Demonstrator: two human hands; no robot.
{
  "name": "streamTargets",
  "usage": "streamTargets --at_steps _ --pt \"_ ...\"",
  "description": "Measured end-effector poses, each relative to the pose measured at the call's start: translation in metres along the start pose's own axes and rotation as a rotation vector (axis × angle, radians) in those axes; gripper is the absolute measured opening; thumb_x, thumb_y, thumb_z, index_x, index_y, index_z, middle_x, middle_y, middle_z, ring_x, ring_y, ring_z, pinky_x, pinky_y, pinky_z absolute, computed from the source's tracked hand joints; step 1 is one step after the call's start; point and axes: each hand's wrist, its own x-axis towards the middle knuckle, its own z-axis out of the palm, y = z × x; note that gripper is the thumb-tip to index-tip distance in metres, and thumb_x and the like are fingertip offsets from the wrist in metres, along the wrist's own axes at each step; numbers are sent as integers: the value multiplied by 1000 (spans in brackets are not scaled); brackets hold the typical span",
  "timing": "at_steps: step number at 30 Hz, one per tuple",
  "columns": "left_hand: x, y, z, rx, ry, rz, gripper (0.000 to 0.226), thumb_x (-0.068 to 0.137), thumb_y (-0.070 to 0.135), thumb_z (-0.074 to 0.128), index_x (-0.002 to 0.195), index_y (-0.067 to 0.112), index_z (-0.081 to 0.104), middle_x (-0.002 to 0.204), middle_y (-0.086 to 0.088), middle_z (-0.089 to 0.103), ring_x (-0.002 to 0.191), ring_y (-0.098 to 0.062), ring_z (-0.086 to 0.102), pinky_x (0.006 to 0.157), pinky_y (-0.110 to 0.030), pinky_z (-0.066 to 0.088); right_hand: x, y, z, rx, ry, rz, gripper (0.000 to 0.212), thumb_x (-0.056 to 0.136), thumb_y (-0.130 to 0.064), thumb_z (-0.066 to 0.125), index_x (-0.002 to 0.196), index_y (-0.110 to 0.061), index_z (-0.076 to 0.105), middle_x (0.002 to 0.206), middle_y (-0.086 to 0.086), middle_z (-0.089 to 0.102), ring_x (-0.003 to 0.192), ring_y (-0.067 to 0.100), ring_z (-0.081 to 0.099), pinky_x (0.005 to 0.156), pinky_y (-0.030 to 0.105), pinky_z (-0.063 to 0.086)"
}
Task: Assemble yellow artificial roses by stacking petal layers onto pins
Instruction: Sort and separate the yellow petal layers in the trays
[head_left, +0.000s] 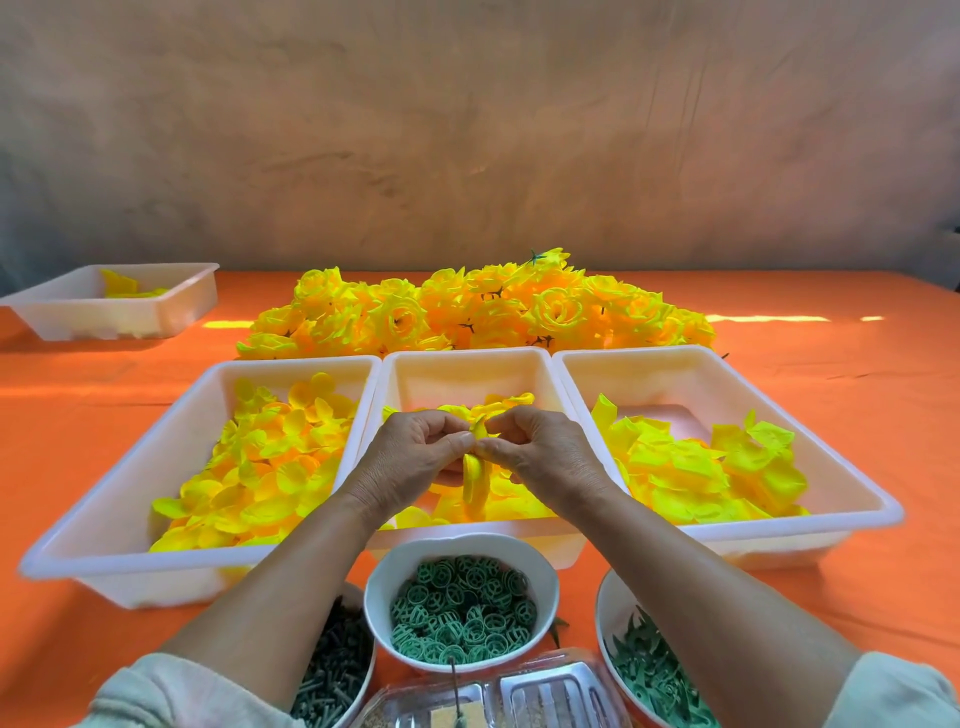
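Two hands meet over the middle tray (470, 364): my left hand (410, 452) and my right hand (540, 452) both pinch the same half-built rose (477, 467), fingertips closed on its upper end. It hangs above that tray's own loose petals, a narrow bundle of bright yellow layers folded together, with a paler edge where the cloth curls. Its long axis runs roughly up and down — the pinched end toward the far rim of the tray, the free petals drooping toward me. Whether a pin runs through it I cannot tell; my fingers cover that part.

The petals look thin and fabric-like, soft and crumpled. The trays are white, smooth plastic, rectangular with rounded corners. Left of the middle tray sits a tray of small rounded petals (249, 457); right of it, a tray of larger, ruffled petal pieces (706, 467). Behind it lies a heap of finished roses (478, 306) on the orange tablecloth (857, 395). Nearer me than the middle tray stands a white bowl (460, 551) of green ring-shaped discs — flanked by a bowl of dark green stems (337, 670) on the left and a bowl of green calyx pieces (654, 680) on the right.
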Motion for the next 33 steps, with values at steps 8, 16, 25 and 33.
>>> streamTargets --at_steps 8,16,25,33 --pt "-1 2 0 28 -29 4 9 91 8 65 85 12 69 60 5 69 60 -8 68 58 -25 59 -2 -1 -1 58 15 -3 17 77 -23 81 67 -25 68 59 -6 64 54 10 59 53 24 52" --pt "0 2 1 47 18 -9 7 92 8 63 93 4 69 73 -9 69 68 -19 68 64 -34 61 -3 -2 -2 58 47 -14 22 81 -14 75 63 -23 66 55 -2 63 44 6 54 47 18 44" --pt "6 -4 0 79 202 -30 14 93 6 56 84 13 64 66 -3 69 61 -19 70 58 -35 60 -3 0 -3 38 201 -36 15 88 -12 62 74 -19 61 66 0 61 63 21 60 61 35 53" --pt "10 -4 -12 -52 508 -47 18 94 8 46 88 18 60 83 -16 70 74 -25 73 66 -43 61 1 4 -9 62 429 34 11 96 -20 49 99 -14 57 88 13 68 84 35 62 77 47 50"
